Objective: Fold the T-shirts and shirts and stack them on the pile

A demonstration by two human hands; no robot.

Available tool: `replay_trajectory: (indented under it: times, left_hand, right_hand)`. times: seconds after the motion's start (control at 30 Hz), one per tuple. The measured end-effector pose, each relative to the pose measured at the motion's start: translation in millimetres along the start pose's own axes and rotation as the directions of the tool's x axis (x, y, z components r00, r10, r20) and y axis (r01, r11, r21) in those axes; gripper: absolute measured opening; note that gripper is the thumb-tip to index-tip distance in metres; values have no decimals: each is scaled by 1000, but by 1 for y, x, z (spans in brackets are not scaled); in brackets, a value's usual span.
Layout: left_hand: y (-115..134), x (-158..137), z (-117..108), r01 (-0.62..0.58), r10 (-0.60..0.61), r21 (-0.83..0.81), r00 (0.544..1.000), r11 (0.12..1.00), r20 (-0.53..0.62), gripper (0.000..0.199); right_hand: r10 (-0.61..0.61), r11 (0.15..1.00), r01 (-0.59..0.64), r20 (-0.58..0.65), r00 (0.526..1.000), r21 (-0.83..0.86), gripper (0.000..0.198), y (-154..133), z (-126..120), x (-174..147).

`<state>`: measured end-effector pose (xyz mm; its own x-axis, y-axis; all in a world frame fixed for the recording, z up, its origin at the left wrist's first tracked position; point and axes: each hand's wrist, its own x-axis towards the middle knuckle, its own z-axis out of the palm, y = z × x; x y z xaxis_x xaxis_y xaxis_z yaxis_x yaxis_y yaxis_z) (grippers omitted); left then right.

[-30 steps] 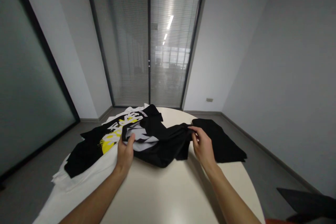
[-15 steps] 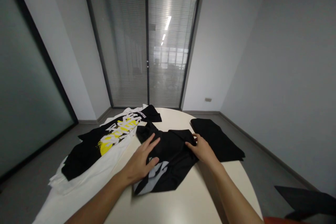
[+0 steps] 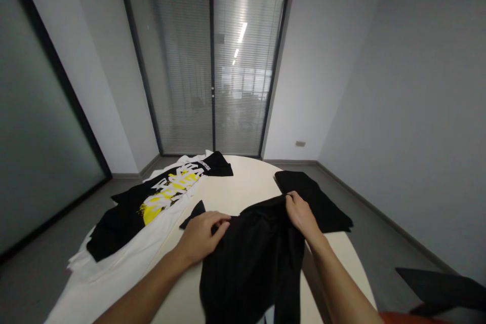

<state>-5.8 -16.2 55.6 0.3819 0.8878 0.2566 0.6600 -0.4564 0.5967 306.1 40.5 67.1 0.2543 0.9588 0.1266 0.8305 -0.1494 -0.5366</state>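
Observation:
Between my hands a black shirt [image 3: 254, 258] is stretched, its near part hanging toward me over the light table. A scrap of pale print shows at its bottom edge. My left hand [image 3: 205, 237] is closed, thumb and curled fingers pinching the shirt's left upper edge; a black flap of cloth [image 3: 193, 213] sticks out beyond its knuckles. My right hand [image 3: 300, 215] pinches the upper right corner, fingertips together on a fold. Just past my right hand lies a folded black garment [image 3: 315, 200], flat on the table.
On the left, a black T-shirt [image 3: 121, 223] with yellow and white lettering lies over white clothing [image 3: 129, 268] along the edge of the round table [image 3: 246, 177]. A dark chair part [image 3: 440, 288] stands at lower right. Glass doors [image 3: 212, 71] are behind.
The shirt has been drawn toward me and its upper edge lifted, hiding most of the grey print. My left hand has gone from spread fingers to a pinch; my right hand keeps its hold.

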Motion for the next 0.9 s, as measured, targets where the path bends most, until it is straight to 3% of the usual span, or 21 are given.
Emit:
replay_trajectory:
  times: [0.07, 0.17, 0.23, 0.33, 0.43, 0.5, 0.57, 0.63, 0.7, 0.77, 0.83, 0.9]
  left_hand:
    - [-12, 4, 8, 42, -23, 137, 990, 990, -138, 39]
    - [-25, 5, 17, 101, -77, 264, 992, 959, -99, 50]
    - [-28, 4, 19, 109, -99, 317, 994, 942, -50, 46]
    - [-26, 5, 18, 77, -84, 328, 996, 942, 7, 25]
    - [-23, 7, 10, 44, -34, 302, 999, 952, -40, 18]
    - [-25, 8, 1, 56, -8, 292, 987, 955, -161, 22]
    - [-29, 10, -10, 94, 8, 297, 946, 950, -323, 24]
    - [-33, 10, -21, 162, 9, 319, 881, 934, -473, 25]
    - [-36, 11, -27, 227, -5, 347, 842, 910, -539, 24]
    - [-36, 11, -28, 257, -39, 374, 865, 891, -501, 18]
    - [-32, 10, -24, 263, -105, 390, 918, 882, -382, 8]
    - [-28, 9, -17, 283, -190, 382, 946, 880, -263, 27]
  right_hand:
    - [-124, 992, 124, 2, 992, 13, 41, -2, 0, -3]
    - [-395, 918, 396, 86, 915, 4, 47, -8, 3, -11]
    - [-443, 893, 451, 161, 882, -11, 48, -13, 6, -16]
    - [-413, 903, 430, 233, 881, -26, 54, -17, 10, -21]
    - [-340, 932, 360, 238, 910, -42, 34, -15, 13, -18]
    - [-286, 956, 292, 143, 947, -21, 28, -13, 11, -14]
    - [-218, 974, 220, -32, 975, 57, 34, -11, 6, -9]
    - [-115, 979, 146, -207, 972, 139, 42, -7, 0, -5]
    - [-25, 984, 77, -300, 953, 162, 46, -3, -7, -2]
    - [18, 995, 11, -290, 957, 101, 43, 2, -11, -2]
    - [-22, 1000, 22, -219, 975, -1, 39, 5, -12, -3]
    - [-138, 988, 127, -130, 982, -92, 39, 6, -11, -4]
